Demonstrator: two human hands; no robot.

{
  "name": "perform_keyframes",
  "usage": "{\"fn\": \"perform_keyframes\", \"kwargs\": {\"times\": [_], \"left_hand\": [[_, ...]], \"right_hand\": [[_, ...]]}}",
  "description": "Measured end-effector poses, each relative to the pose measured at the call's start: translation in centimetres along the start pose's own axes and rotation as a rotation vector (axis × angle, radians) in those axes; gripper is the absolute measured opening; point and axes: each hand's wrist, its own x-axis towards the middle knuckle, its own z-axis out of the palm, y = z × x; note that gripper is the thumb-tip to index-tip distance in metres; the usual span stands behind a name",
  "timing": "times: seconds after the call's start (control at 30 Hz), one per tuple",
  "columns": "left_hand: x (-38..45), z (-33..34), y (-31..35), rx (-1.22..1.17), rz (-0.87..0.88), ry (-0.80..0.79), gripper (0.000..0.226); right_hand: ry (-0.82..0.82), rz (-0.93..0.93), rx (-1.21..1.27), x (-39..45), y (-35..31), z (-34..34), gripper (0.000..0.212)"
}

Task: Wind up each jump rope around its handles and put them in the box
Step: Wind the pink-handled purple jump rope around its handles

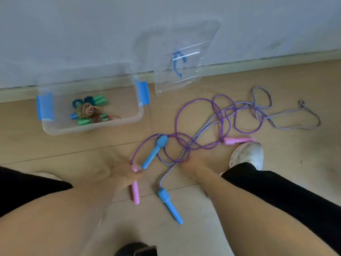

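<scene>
Two ropes lie tangled on the floor – floppy and light, I think. The left hand (127, 174) holds a pink handle (135, 189); the right hand (191, 163) pinches the striped rope (177, 159). Grab the hard handles.

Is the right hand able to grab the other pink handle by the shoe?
Probably yes. The far pink handle lies bare on the floor just beyond the right hand, beside the white shoe; only loose rope crosses between.
</scene>
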Motion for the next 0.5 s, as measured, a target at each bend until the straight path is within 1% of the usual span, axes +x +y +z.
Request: {"fn": "perform_keyframes", "kwargs": {"times": [0.03, 0.1, 0.13, 0.2, 0.27, 0.33, 0.37, 0.4, 0.43, 0.5], "left_hand": [[1.3, 0.5, -1.0, -0.011, -0.002, -0.002, 0.031], [1.9, 0.9, -2.0, -0.054, -0.042, 0.026, 0.035], [1.9, 1.0, -1.9, -0.113, -0.066, 0.018, 0.034], [2.6, 1.3, -1.0, -0.164, -0.079, 0.019, 0.031], [3.0, 1.1, 0.4, -0.193, -0.048, 0.011, 0.028], [3.0, 0.7, 2.2, -0.297, 0.013, -0.007, 0.027], [2.8, 0.3, 3.3, -0.349, 0.057, -0.02, 0.021], [2.7, -0.2, 4.3, -0.381, 0.083, -0.031, 0.014], [2.5, -0.9, 5.2, -0.417, 0.104, -0.054, 0.013], [1.9, -2.3, 6.6, -0.417, 0.153, -0.083, 0.021]], "right_hand": [[-0.015, -0.048, -0.057, 0.3, -0.1, 2.3, 0.043], [0.039, -0.07, -0.144, 0.4, 0.0, 6.0, 0.06], [0.07, -0.063, -0.196, 0.2, 0.1, 7.6, 0.068], [0.099, -0.076, -0.33, -0.5, 0.2, 10.2, 0.077], [0.123, -0.102, -0.409, -0.6, 0.8, 11.7, 0.087], [0.146, -0.107, -0.462, -0.4, 1.7, 12.0, 0.099], [0.162, -0.116, -0.481, -0.3, 1.9, 12.0, 0.1], [0.172, -0.115, -0.496, -0.2, 1.9, 11.9, 0.096], [0.187, -0.123, -0.499, -0.1, 1.9, 11.8, 0.088], [0.158, -0.084, -0.411, 0.0, 1.3, 11.2, 0.067]]}}
